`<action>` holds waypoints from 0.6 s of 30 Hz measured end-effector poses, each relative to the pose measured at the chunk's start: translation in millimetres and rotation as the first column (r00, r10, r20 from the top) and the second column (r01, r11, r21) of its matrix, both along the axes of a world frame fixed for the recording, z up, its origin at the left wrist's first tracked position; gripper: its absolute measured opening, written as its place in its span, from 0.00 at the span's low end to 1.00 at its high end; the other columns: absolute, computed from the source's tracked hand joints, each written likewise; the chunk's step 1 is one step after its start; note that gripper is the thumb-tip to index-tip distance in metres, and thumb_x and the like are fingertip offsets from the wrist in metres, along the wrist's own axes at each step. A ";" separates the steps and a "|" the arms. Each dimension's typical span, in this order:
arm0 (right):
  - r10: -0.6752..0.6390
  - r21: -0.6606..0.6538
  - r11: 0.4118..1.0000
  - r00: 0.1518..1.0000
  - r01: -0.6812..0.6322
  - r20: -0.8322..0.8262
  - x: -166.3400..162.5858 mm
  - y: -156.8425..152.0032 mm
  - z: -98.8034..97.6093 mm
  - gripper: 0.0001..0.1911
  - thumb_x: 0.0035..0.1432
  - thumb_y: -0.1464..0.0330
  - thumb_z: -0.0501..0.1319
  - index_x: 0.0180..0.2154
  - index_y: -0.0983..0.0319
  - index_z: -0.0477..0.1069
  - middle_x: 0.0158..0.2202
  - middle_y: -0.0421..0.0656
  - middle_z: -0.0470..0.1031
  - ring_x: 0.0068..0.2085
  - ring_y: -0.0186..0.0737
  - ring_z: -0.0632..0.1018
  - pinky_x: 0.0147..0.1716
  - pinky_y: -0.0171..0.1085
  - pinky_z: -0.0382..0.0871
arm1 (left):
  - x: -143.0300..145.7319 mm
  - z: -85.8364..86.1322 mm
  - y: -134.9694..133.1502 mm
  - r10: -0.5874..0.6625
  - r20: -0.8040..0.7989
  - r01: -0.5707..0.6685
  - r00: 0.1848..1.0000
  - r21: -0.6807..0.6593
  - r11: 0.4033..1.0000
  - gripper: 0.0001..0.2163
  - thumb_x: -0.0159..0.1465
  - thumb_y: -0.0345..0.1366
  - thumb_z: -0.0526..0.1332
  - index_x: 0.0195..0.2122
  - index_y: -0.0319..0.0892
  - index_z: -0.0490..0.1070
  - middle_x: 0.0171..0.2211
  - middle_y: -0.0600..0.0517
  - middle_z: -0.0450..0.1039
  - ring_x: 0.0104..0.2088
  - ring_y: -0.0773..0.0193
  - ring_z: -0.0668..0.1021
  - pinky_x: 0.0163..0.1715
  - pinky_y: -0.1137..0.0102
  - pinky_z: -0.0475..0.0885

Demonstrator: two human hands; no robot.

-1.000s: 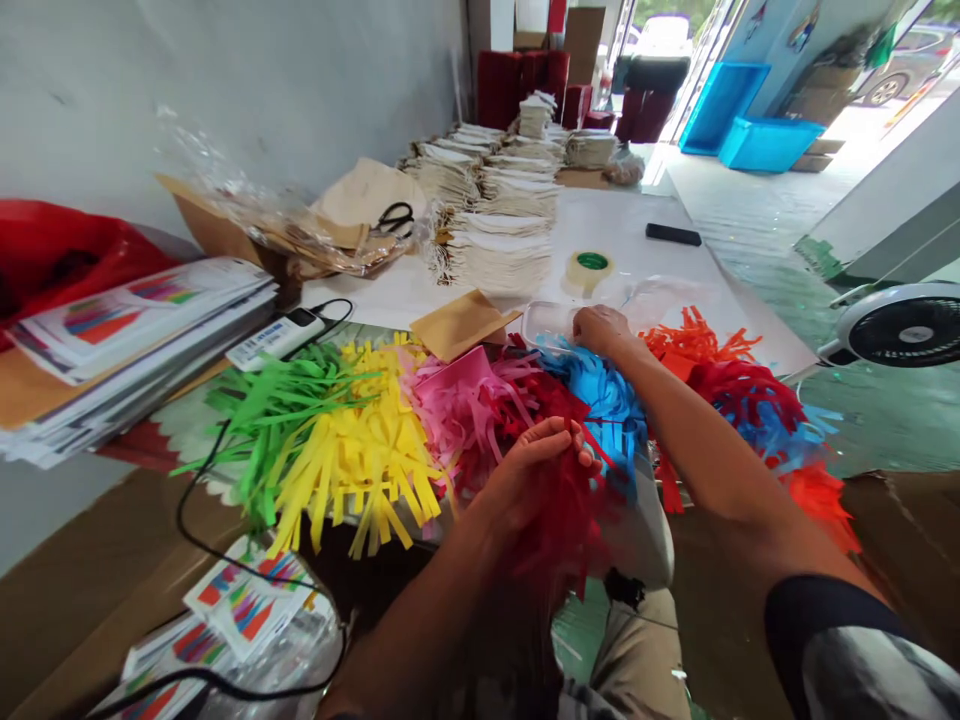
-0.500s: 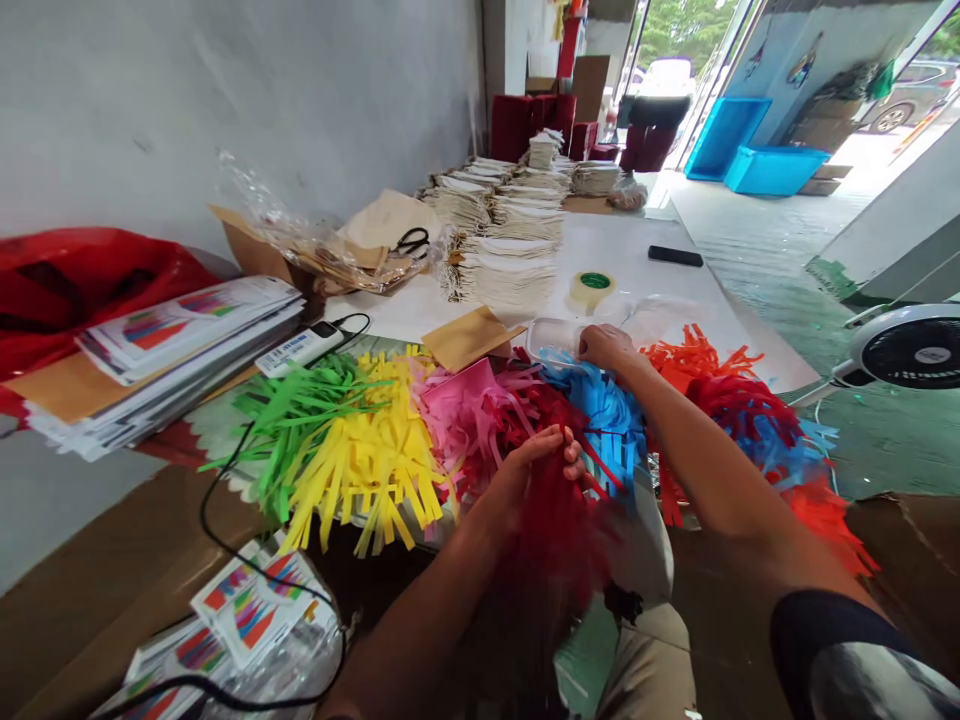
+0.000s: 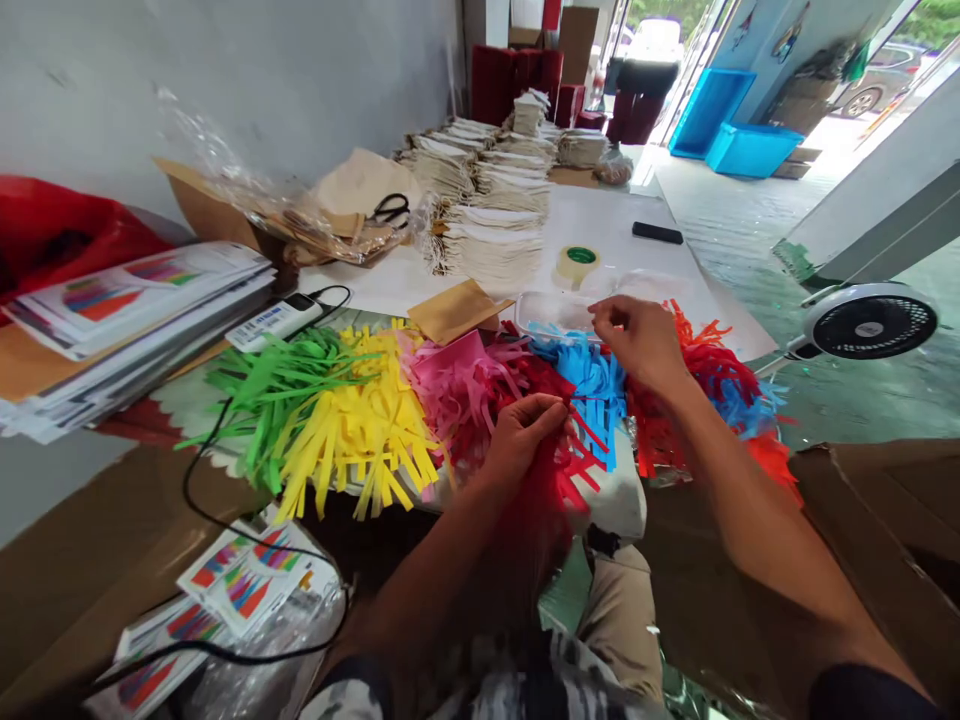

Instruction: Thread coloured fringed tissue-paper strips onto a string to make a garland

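Note:
My left hand (image 3: 521, 435) pinches a dark red paper tassel (image 3: 534, 510), whose strips hang below the fingers over the table's front edge. My right hand (image 3: 641, 338) is raised beside a clear plastic tray (image 3: 536, 312), thumb and fingertips together. Whatever they may hold is too small to make out. Blue tassels (image 3: 596, 390) lie under the tray's near side, between my hands. Left of them are pink tassels (image 3: 461, 385), yellow tassels (image 3: 360, 435) and green tassels (image 3: 274, 390). Beyond my right wrist lie orange tassels (image 3: 772, 462) mixed with red and blue ones.
A tape roll (image 3: 577, 268), a black phone (image 3: 657, 233) and stacked white bundles (image 3: 495, 235) sit farther back. Scissors (image 3: 390, 208) rest on brown paper. Printed sheets (image 3: 135, 310) are piled at left, near a cable (image 3: 196, 510). A fan (image 3: 874, 322) stands at right.
My right hand has lifted out of the clear tray and drawn back toward me, fingertips pinched. My left hand still holds the dark red tassel. The camera view has shifted slightly.

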State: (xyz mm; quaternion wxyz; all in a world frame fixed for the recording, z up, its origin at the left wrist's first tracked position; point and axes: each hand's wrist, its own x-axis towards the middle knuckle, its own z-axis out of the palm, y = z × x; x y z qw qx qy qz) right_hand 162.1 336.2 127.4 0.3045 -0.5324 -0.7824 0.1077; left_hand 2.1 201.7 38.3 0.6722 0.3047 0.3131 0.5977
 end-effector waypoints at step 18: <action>0.182 -0.028 0.979 0.922 -0.204 -0.343 37.3 -206.1 -9.5 0.05 0.69 0.63 0.64 0.41 0.51 0.81 0.39 0.39 0.85 0.39 0.42 0.84 0.41 0.42 0.77 | 7.9 34.1 -83.2 0.233 -0.525 -0.023 0.819 0.374 0.927 0.05 0.67 0.38 0.69 0.37 0.44 0.84 0.31 0.50 0.81 0.32 0.65 0.79 0.36 0.72 0.71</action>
